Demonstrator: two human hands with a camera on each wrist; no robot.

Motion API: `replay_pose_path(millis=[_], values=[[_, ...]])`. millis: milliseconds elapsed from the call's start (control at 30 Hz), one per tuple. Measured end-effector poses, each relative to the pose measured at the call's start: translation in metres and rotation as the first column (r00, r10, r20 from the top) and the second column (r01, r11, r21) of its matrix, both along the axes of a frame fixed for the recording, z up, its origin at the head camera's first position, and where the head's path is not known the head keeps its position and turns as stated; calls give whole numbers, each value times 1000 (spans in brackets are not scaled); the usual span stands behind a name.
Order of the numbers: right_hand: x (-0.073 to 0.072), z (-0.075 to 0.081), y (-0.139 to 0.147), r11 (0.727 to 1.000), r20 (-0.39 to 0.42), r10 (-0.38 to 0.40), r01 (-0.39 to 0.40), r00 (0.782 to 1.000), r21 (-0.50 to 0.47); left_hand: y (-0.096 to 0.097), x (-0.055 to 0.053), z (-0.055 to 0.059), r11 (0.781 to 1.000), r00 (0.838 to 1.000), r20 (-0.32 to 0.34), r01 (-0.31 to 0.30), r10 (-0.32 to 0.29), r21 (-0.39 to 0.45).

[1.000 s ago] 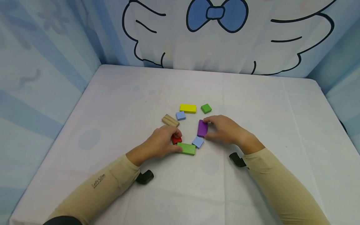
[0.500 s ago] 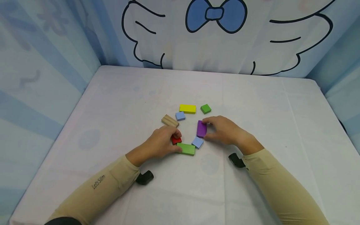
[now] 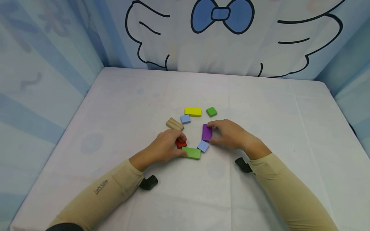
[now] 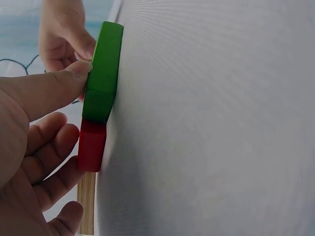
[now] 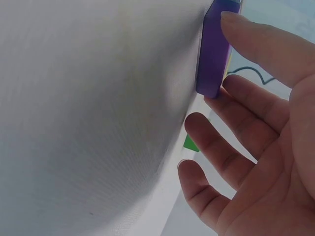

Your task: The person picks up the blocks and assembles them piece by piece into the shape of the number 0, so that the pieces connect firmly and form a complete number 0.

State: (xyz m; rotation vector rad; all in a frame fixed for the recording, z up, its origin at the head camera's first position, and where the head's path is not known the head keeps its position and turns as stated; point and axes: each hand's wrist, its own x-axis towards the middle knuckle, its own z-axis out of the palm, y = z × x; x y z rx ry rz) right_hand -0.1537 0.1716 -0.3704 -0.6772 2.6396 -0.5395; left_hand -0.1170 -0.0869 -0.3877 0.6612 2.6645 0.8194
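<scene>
My left hand (image 3: 164, 146) curls about a red block (image 3: 180, 144) and a light green block (image 3: 193, 153). In the left wrist view its thumb presses the green block (image 4: 102, 73), and a finger touches the red block (image 4: 91, 147), which abuts it. Across from it, my right hand (image 3: 232, 134) holds a purple block (image 3: 206, 132) lengthwise, thumb at the near end and fingers at the far end. The right wrist view has that thumb on the purple block (image 5: 214, 54), other fingers spread. A small light blue block (image 3: 203, 146) lies between the purple and light green blocks.
Beyond the left hand lies a bare wooden block (image 3: 174, 124), with another light blue block (image 3: 185, 119) beside it. Farther back are a yellow block (image 3: 193, 111) and a small green block (image 3: 211, 111). A white cloth covers the table (image 3: 130, 96); printed curtains (image 3: 216, 51) stand behind it.
The purple block and my right hand have shifted very slightly left and nearer to the light blue block. My left hand stays where it was.
</scene>
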Motion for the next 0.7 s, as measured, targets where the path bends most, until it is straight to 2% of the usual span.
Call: replay_pose_path(millis=[400, 567, 700], values=[[1, -2, 2, 999, -4, 12, -12, 1000, -30, 0, -1, 0, 1000, 1000, 27, -11, 11, -4], [0, -1, 3, 998, -33, 29, -30, 999, -47, 0, 0, 0, 1000, 1000, 22, -8, 8, -5], [-1, 2, 5, 999, -43, 8, -10, 999, -44, 0, -1, 0, 1000, 1000, 19, -3, 3, -2]])
